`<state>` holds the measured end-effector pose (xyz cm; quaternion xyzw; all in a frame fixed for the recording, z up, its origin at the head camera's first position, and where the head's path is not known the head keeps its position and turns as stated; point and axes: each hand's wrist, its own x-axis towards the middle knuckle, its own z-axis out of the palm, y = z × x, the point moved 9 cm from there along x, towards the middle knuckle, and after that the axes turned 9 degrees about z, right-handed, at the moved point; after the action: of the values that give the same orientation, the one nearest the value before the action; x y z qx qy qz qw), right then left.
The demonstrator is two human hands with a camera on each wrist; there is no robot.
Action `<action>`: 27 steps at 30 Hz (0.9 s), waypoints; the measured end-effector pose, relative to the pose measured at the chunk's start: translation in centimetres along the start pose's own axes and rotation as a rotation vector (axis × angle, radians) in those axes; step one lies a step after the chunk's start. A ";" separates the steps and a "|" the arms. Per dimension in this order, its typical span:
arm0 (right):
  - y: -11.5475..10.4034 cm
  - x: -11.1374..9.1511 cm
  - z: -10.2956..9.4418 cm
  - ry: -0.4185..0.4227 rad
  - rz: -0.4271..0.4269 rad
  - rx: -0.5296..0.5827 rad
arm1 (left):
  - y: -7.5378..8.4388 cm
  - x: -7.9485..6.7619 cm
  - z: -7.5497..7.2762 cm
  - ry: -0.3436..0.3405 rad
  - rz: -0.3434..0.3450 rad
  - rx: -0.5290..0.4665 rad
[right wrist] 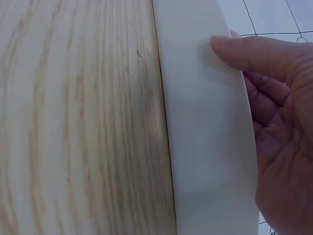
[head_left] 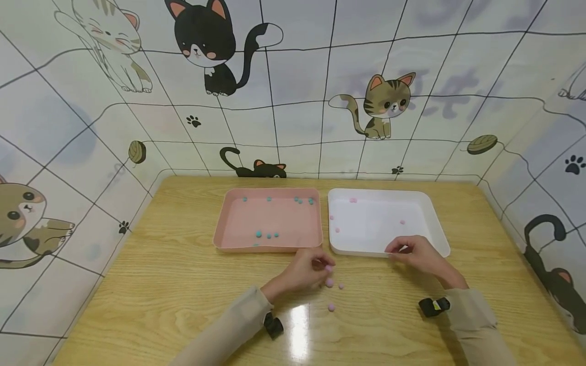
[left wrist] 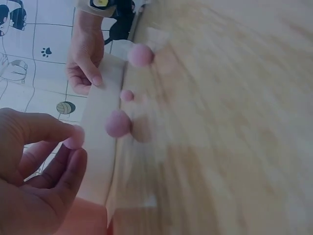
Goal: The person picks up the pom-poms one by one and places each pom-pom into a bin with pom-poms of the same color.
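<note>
My left hand (head_left: 305,269) pinches a small pink ball (left wrist: 75,138) between thumb and fingertips, just in front of the pink tray's near right corner. Three more pink balls, two larger ones (head_left: 329,282) (head_left: 331,307) and a tiny one (head_left: 341,286), lie on the wood beside that hand. At the white tray (head_left: 366,253), my right hand (head_left: 418,254) holds the front wall: the thumb (right wrist: 234,51) lies against the outside and the fingers are over the rim, partly hidden behind it. Inside the white tray are several pink balls (head_left: 402,221).
The pink tray (head_left: 270,249), left of the white one, contains several teal balls (head_left: 258,234). Both trays stand side by side toward the back of the wooden table (head_left: 174,284). A cat-patterned wall covering (head_left: 302,127) surrounds the back and sides.
</note>
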<state>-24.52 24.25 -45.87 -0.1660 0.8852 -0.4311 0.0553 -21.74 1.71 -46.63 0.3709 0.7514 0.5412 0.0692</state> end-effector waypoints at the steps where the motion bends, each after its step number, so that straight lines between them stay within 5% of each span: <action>1: 0.0 0.0 0.0 0.002 -0.001 0.001 | 0.2 0.2 0.0 0.006 -0.001 -0.019; 11: 0.3 0.0 -0.1 0.001 0.011 -0.006 | 4.8 2.0 -1.4 0.100 0.010 -0.152; 23: 0.3 -0.1 -0.2 0.000 0.022 0.015 | 5.2 5.4 -1.4 0.150 0.033 -0.129; 27: 0.2 0.0 -0.2 -0.002 0.024 0.016 | 4.2 6.2 -1.3 0.194 0.012 -0.137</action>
<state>-24.63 24.55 -45.92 -0.1555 0.8835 -0.4373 0.0627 -24.80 5.27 -40.63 0.3159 0.7135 0.6252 0.0183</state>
